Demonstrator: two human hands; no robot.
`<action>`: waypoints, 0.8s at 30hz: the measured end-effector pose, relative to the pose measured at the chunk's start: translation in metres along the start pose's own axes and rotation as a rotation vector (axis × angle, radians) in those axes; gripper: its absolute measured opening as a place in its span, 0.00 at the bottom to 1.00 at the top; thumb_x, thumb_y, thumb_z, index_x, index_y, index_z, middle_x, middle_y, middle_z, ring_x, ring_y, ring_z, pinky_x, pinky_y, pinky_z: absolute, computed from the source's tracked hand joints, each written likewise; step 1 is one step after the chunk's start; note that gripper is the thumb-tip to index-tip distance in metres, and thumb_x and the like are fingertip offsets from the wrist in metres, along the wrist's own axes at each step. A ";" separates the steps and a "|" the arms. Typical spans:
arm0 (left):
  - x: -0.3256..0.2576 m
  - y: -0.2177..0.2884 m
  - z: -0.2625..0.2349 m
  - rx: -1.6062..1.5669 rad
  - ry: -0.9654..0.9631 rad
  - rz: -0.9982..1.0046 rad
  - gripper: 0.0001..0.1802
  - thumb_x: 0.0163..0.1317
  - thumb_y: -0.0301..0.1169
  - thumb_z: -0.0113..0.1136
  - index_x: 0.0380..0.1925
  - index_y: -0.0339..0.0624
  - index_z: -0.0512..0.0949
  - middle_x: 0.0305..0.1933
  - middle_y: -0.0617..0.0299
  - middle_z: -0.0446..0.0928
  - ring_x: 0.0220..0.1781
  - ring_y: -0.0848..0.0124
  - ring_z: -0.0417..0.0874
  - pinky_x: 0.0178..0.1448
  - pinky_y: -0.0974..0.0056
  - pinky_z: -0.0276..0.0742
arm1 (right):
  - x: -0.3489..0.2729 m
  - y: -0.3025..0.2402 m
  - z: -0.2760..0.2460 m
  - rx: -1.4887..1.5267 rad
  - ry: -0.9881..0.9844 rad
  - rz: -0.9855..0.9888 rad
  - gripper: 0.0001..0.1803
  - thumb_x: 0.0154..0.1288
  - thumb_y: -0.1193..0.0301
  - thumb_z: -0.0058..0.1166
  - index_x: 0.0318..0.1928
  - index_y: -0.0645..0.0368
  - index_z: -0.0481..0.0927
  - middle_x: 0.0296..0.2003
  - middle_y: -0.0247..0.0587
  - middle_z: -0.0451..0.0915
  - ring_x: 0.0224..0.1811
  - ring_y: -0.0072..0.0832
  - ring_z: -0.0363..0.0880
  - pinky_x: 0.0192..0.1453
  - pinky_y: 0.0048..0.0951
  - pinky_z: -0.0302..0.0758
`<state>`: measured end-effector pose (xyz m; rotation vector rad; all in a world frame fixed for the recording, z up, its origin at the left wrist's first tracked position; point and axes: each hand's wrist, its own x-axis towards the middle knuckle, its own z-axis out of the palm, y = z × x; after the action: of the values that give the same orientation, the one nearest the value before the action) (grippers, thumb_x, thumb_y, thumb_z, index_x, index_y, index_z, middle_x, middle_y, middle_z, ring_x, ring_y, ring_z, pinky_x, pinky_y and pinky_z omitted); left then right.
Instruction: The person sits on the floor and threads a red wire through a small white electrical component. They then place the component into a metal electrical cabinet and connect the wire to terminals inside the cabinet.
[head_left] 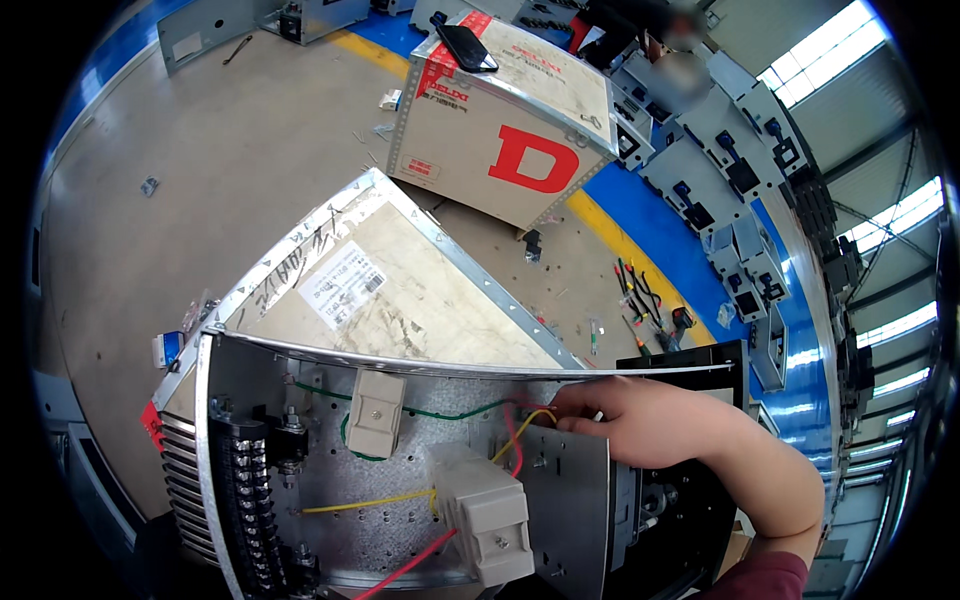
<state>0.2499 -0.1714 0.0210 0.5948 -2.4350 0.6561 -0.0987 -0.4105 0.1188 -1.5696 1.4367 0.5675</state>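
Note:
My right hand point(645, 420) reaches in from the right over an opened metal electrical enclosure point(205, 450). Its fingers are curled and pressed together at the top edge of an inner metal plate point(575, 490). A yellow wire point(515, 438), a red wire point(516, 465) and a green wire point(450, 412) run to these fingertips, which seem to pinch them; the exact grip is partly hidden. To the left are a beige block point(376, 412) with a screw and a larger beige block point(485, 520). A black terminal strip point(250, 490) lines the left side. My left hand is out of view.
The enclosure rests by a large worn wooden crate point(400, 280). Beyond stands another crate point(470, 150) with a black phone point(466, 48) on top. Hand tools point(640, 295) lie on the floor at right. Grey cabinets point(730, 165) line the blue floor; a person point(620, 25) is at the back.

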 end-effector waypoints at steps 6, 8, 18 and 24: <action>0.003 -0.017 0.006 0.014 -0.018 0.104 0.22 0.76 0.47 0.55 0.64 0.56 0.84 0.68 0.72 0.81 0.66 0.72 0.83 0.76 0.45 0.67 | 0.001 0.000 0.005 0.059 0.055 -0.031 0.22 0.84 0.57 0.45 0.64 0.58 0.81 0.53 0.52 0.88 0.60 0.48 0.85 0.66 0.42 0.78; 0.005 -0.026 0.005 0.013 -0.033 0.142 0.23 0.77 0.47 0.54 0.65 0.56 0.83 0.69 0.71 0.81 0.66 0.71 0.83 0.76 0.45 0.67 | 0.003 0.001 0.007 0.068 0.084 -0.057 0.23 0.85 0.56 0.44 0.64 0.58 0.81 0.54 0.52 0.87 0.60 0.49 0.85 0.67 0.42 0.78; 0.017 -0.055 -0.009 0.024 -0.100 0.260 0.25 0.79 0.47 0.51 0.69 0.53 0.80 0.73 0.67 0.78 0.68 0.68 0.81 0.77 0.43 0.67 | 0.000 0.004 0.009 0.093 0.126 -0.150 0.27 0.87 0.54 0.42 0.70 0.61 0.76 0.68 0.52 0.80 0.72 0.49 0.76 0.74 0.41 0.73; 0.020 -0.046 -0.032 0.041 -0.139 0.224 0.26 0.80 0.48 0.50 0.71 0.52 0.78 0.74 0.65 0.77 0.69 0.66 0.81 0.78 0.43 0.67 | -0.066 -0.025 -0.004 0.065 0.285 -0.234 0.35 0.78 0.51 0.59 0.70 0.66 0.75 0.63 0.56 0.82 0.68 0.47 0.79 0.73 0.41 0.74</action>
<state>0.2719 -0.1946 0.0711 0.3976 -2.6491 0.7796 -0.0899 -0.3804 0.1827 -1.7880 1.4331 0.1619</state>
